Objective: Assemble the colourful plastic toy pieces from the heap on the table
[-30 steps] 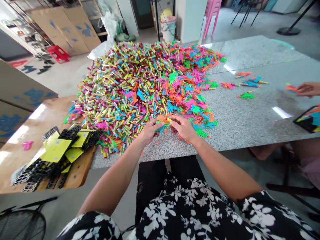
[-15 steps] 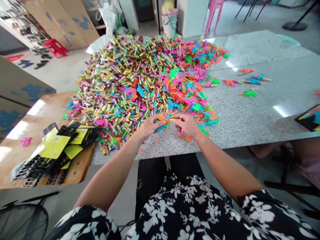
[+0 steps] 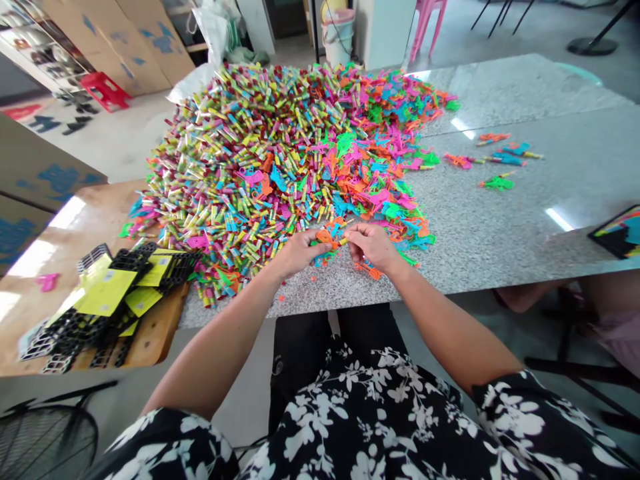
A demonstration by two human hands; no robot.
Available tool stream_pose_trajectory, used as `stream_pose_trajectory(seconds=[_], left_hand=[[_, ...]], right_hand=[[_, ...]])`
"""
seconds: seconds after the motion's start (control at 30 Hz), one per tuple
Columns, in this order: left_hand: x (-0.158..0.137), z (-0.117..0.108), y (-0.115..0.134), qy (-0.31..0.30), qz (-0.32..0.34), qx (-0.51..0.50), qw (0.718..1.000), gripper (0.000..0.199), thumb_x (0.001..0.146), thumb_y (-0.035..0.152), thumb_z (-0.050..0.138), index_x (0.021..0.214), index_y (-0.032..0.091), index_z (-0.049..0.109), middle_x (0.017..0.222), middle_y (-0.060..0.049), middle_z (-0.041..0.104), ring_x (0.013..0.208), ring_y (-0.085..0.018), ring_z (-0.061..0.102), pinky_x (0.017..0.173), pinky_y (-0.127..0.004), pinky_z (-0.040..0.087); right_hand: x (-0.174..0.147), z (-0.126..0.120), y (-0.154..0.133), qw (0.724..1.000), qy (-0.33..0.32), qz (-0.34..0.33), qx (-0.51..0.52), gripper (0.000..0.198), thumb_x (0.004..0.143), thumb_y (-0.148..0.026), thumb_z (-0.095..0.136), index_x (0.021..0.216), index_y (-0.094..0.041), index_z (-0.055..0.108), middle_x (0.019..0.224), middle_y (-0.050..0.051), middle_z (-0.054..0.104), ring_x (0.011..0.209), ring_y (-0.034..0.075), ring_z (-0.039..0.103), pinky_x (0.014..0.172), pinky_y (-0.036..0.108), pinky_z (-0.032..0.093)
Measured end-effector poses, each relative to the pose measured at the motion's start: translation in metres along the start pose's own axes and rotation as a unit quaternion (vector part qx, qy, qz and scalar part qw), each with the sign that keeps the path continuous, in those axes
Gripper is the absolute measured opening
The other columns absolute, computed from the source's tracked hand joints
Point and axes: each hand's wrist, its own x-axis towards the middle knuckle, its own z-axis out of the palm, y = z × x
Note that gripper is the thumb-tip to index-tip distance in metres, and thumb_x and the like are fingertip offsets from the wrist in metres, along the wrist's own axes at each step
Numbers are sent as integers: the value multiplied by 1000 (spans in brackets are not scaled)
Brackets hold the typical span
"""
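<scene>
My left hand [image 3: 301, 255] is closed, its thumb and fingers pinching an orange plastic toy gun [image 3: 326, 237]. Close against it, my right hand [image 3: 374, 247] grips a small yellow tube-like piece [image 3: 343, 242] at its fingertips; whether the piece touches the toy gun I cannot tell. Just beyond both hands rises a heap of small tubes [image 3: 225, 160] with yellow, red and blue wrapping. Pink, orange, green and blue toy guns [image 3: 377, 198] lie along the heap's right side, some beside and under my right hand.
Several toy guns with tubes [image 3: 505, 160] lie on the grey speckled table [image 3: 480, 233]. Black plastic trays with yellow cards [image 3: 110, 293] are stacked on a wooden table [image 3: 155, 347] at left. A person's leg [image 3: 540, 297] shows at right, near a dark tray [image 3: 620, 233].
My right hand has drawn slightly back, and the yellow piece in it now points at a slant. The left hand stays in nearly the same place with the toy gun.
</scene>
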Motion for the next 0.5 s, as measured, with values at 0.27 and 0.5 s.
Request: stream_pose_trajectory(seconds=[0.27,0.5], left_hand=[[1,-2,19,-27,25,147,988,8,82,29,84,85,22,81,74,1,70,69,-17,60,70,-28,45],[9,12,18,-89,49,124,987,8,77,27,86,76,23,78,73,-1,71,69,-19,62,67,-28,47]], right_hand=[[0,2,-8,993,-34,-56,-102,32,98,-53,65,88,-23,62,57,-3,63,45,14,59,46,25,43],[-8,9,5,997,10,-36,-74,31,102,-55,58,92,-26,61,52,-5,56,48,17,59,49,27,44]])
